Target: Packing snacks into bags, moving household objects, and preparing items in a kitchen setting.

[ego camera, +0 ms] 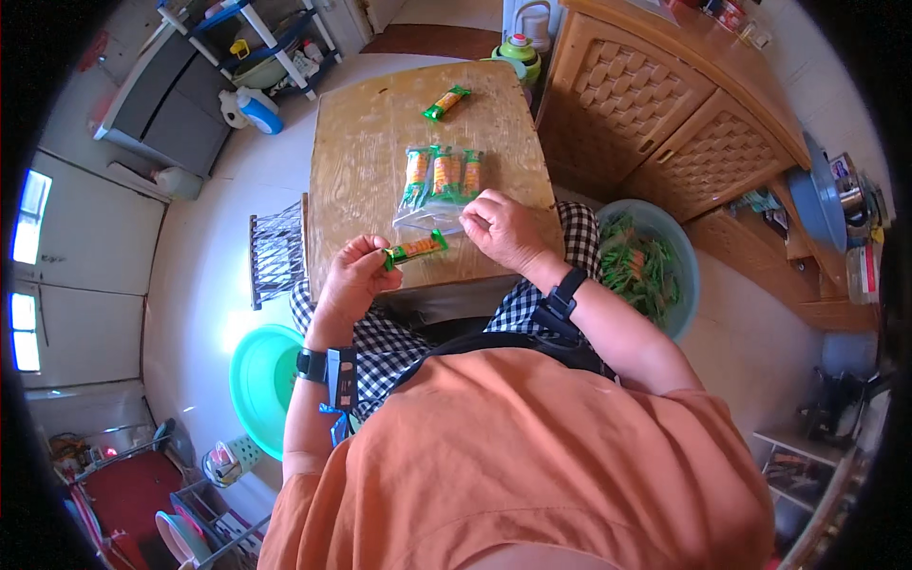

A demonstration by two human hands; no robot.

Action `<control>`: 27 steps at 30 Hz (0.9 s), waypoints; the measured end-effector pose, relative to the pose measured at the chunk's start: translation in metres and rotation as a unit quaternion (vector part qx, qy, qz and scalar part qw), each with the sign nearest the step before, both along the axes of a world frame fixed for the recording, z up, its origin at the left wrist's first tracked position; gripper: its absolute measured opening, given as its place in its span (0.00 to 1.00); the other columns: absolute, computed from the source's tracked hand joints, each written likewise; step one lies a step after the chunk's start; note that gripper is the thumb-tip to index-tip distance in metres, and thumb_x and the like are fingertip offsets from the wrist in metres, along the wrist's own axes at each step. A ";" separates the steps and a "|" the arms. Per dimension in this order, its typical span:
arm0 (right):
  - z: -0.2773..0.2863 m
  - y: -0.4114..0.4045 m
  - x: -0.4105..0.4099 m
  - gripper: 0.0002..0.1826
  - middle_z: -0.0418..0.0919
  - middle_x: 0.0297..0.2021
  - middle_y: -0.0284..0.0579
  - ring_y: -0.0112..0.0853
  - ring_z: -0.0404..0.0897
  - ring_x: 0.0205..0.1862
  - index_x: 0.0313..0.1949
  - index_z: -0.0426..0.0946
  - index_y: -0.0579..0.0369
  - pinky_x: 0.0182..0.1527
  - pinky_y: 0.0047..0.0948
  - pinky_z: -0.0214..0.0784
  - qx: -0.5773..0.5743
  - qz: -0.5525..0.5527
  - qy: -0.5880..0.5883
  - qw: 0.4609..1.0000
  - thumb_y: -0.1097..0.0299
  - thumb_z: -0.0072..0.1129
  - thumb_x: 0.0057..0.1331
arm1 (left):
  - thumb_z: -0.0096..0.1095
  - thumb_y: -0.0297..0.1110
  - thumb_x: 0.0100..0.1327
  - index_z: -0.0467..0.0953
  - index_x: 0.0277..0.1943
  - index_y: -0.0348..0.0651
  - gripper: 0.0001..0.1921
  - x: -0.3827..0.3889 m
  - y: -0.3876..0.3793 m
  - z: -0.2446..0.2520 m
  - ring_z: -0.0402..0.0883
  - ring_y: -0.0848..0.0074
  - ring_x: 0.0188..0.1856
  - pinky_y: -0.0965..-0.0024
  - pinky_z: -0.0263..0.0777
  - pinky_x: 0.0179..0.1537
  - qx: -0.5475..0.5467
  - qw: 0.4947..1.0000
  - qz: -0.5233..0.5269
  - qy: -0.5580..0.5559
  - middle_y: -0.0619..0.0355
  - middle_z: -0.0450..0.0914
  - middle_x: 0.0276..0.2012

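Observation:
My left hand (356,274) holds one end of a small green-and-orange wrapped snack packet (417,249) above the near part of the wooden table. In front of it lies a clear plastic bag (427,216), its mouth turned towards me. Several similar packets (443,174) sit side by side inside the bag, their ends away from me. My right hand (504,231) has thumb and fingers pinched together at the right corner of the bag's mouth. Farther off, a single loose packet (447,103) rests on the table.
The wooden table (363,142) stands over my knees. A blue-grey basin (690,285) full of green packets is on the floor at right, below a wooden cabinet (627,92). At left are a green basin (249,385) and a folding stool (276,249).

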State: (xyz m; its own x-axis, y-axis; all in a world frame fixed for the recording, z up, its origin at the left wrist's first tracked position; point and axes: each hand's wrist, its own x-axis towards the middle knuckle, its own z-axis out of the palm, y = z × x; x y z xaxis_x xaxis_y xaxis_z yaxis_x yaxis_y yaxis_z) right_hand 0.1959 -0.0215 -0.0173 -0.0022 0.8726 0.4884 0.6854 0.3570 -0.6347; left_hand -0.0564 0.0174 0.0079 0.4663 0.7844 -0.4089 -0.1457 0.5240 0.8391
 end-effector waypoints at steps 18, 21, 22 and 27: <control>-0.007 0.001 -0.001 0.03 0.73 0.26 0.48 0.44 0.75 0.28 0.32 0.70 0.57 0.29 0.36 0.67 0.042 -0.052 0.178 0.982 0.73 0.54 0.60 | 0.44 0.21 0.65 0.66 0.40 0.41 0.05 0.066 -0.013 -0.025 0.81 0.70 0.38 0.73 0.78 0.36 0.041 0.998 0.029 -0.043 0.56 0.75 0.37; -0.009 0.002 0.000 0.03 0.73 0.26 0.48 0.42 0.75 0.27 0.31 0.70 0.58 0.29 0.35 0.67 0.021 -0.064 0.202 0.977 0.73 0.54 0.61 | 0.44 0.20 0.64 0.66 0.40 0.40 0.05 0.066 -0.016 -0.025 0.81 0.70 0.38 0.73 0.78 0.37 0.042 0.998 0.040 -0.038 0.55 0.75 0.37; -0.009 0.001 0.000 0.03 0.73 0.26 0.48 0.42 0.75 0.27 0.31 0.70 0.58 0.29 0.35 0.67 0.021 -0.066 0.203 0.977 0.73 0.54 0.61 | 0.44 0.20 0.64 0.66 0.40 0.40 0.05 0.065 -0.018 -0.025 0.81 0.70 0.38 0.73 0.78 0.37 0.038 0.998 0.050 -0.032 0.54 0.75 0.37; -0.005 0.000 0.000 0.04 0.72 0.24 0.47 0.39 0.74 0.26 0.30 0.69 0.59 0.28 0.33 0.65 -0.012 -0.077 0.248 0.965 0.73 0.53 0.61 | 0.46 0.21 0.65 0.67 0.40 0.40 0.04 0.063 -0.021 -0.024 0.81 0.69 0.38 0.72 0.78 0.38 0.030 0.997 0.065 -0.032 0.53 0.76 0.37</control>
State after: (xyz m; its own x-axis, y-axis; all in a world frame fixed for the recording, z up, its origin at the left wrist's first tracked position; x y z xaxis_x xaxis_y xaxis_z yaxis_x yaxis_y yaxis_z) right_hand 0.1958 -0.0214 -0.0228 0.3582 0.8548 0.3755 0.3380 0.2562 -0.9056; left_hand 0.0071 -0.0031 -0.0160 0.3823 0.8623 -0.3322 -0.2636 0.4463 0.8552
